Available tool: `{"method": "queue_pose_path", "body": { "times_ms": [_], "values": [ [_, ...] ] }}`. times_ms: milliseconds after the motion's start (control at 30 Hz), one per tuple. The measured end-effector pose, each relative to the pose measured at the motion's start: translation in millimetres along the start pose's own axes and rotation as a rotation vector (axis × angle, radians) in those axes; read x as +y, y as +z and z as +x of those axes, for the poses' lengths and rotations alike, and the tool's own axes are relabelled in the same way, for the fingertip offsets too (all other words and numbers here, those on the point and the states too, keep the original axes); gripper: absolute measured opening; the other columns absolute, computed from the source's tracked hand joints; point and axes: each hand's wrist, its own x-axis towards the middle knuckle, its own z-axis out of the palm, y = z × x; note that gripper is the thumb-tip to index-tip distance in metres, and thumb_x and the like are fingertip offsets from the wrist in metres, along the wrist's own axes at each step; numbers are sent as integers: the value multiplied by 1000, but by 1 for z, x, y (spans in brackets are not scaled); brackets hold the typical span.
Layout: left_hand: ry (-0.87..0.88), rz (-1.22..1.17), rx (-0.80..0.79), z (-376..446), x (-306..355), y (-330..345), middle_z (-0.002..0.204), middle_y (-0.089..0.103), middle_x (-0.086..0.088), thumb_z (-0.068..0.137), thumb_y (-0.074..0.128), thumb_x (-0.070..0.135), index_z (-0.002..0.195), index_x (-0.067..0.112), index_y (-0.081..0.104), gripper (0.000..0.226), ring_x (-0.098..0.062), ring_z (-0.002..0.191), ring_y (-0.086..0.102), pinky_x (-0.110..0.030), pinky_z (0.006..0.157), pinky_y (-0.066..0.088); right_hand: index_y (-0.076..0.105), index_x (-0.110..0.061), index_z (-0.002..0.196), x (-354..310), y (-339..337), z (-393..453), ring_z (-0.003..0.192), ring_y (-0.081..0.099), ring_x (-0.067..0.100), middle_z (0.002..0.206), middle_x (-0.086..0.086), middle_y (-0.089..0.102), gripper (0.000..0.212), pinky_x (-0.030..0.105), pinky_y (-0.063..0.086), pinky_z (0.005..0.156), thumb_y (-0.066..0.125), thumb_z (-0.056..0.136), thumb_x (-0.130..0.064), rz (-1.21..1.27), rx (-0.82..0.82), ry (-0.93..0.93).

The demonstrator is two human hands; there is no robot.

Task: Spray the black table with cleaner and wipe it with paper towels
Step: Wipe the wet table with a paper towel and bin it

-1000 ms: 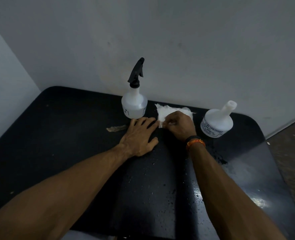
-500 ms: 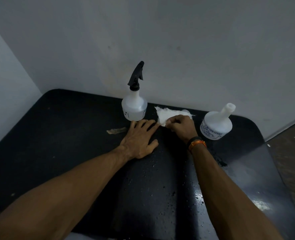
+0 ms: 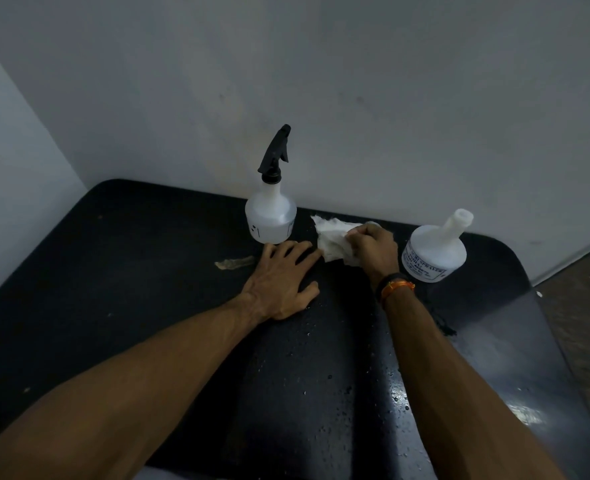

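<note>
**Right hand bunches towel at back edge; left hand flat on table**

Black table (image 3: 120,271) sits in a corner: back edge runs along the wall, left side w/ the side wall close by, rounded corners at back left & back right. Right edge borders bare floor. Front edge is just under the forearms. Open room: the whole left half of the top is free apart from a small tan scrap (image 3: 234,263) & a few pale specks; centre & near-right area is wet w/ droplets and a glossy sheen. Back strip is crowded: spray bottle (image 3: 270,216) w/ black trigger stands upright near the back edge, a second white bottle (image 3: 434,252) w/o sprayer, printed label facing front, stands upright to the right.

Left hand (image 3: 281,282) lies palm down, fingers spread, pressed flat on the tabletop just in front of the spray bottle; fingertips near the bottle base, touching or not can't be told. It holds nothing.

Right hand (image 3: 373,249), orange & dark bands at the wrist, is curled w/ fingers closed, gripping a crumpled white paper towel (image 3: 331,237) against the table.

Towel lies betw. the two bottles, near the back edge; most of it sticks out left of the right fist, its near-left edge reaching the left hand's fingertips.
</note>
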Motion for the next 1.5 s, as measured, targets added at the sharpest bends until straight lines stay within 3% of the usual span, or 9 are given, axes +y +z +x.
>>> {"method": "queue_pose_path", "body": {
  "times_ms": [200, 400, 533, 700, 1000, 1133, 1233, 1367, 1500],
  "values": [
    [8, -16, 4, 0, 0, -1, 162, 25, -3, 91, 30, 60, 156, 28, 25, 73, -23, 145, 24, -47, 115, 23, 62, -12, 101, 3, -2, 7, 105, 62, 29, 103, 6, 67, 15, 33, 47, 89, 55, 94, -23, 7, 303, -19],
    [7, -32, 15, -1, -1, -1, 162, 27, -3, 91, 32, 61, 156, 27, 26, 73, -23, 145, 25, -46, 116, 20, 72, -16, 101, -5, -4, 4, 101, 63, 21, 98, -4, 67, 30, 19, 40, 83, 49, 88, -2, 62, 371, -90],
    [4, -32, 2, 0, -1, 0, 162, 25, -3, 91, 32, 62, 157, 28, 25, 74, -23, 146, 23, -47, 117, 19, 74, -15, 113, -16, -10, -1, 99, 62, 15, 106, -2, 70, 28, 22, 47, 90, 60, 89, -17, 127, 411, -68],
    [4, -42, 12, -1, -1, 1, 162, 26, -3, 90, 30, 63, 156, 28, 25, 75, -23, 146, 24, -45, 116, 19, 74, -18, 103, -37, -18, -10, 87, 64, 10, 98, -9, 70, 19, 27, 53, 85, 69, 85, -22, 66, 534, -189],
    [6, -43, -7, -3, 2, -3, 163, 25, -3, 91, 31, 62, 157, 26, 25, 76, -23, 146, 24, -44, 118, 19, 69, -12, 127, -57, -32, -29, 107, 70, 17, 119, 6, 74, 37, 2, 39, 91, 51, 97, -2, -182, 647, -562],
    [-5, -59, -2, -5, 3, -6, 163, 27, -4, 91, 31, 62, 157, 22, 27, 77, -24, 147, 25, -43, 119, 17, 59, -12, 139, -57, -35, -56, 85, 74, 29, 108, 12, 77, 48, 36, 58, 77, 54, 94, 4, -445, 508, -759],
    [-17, -82, -27, -8, 3, -11, 164, 25, -5, 95, 37, 58, 157, 17, 25, 75, -25, 150, 22, -43, 122, 15, 41, -17, 152, -33, -31, -87, 73, 71, 35, 90, 17, 75, 66, 42, 57, 66, 55, 90, 3, -744, 193, -750],
    [-36, -208, -62, -17, 5, -18, 166, 19, -8, 100, 44, 44, 158, 12, 21, 70, -24, 153, 15, -38, 124, 10, 13, -22, 160, 14, -20, -120, 114, 64, 30, 139, 12, 60, 74, 44, 50, 100, 50, 97, -10, -1092, -320, -601],
    [-66, -201, -51, -47, -2, -27, 166, 18, -7, 102, 42, 41, 159, 13, 21, 66, -23, 154, 13, -37, 125, 10, 10, -23, 160, 22, -25, -138, 124, 58, 28, 149, 7, 52, 67, 39, 46, 106, 45, 103, -26, -907, -522, -522]
  ]
}}
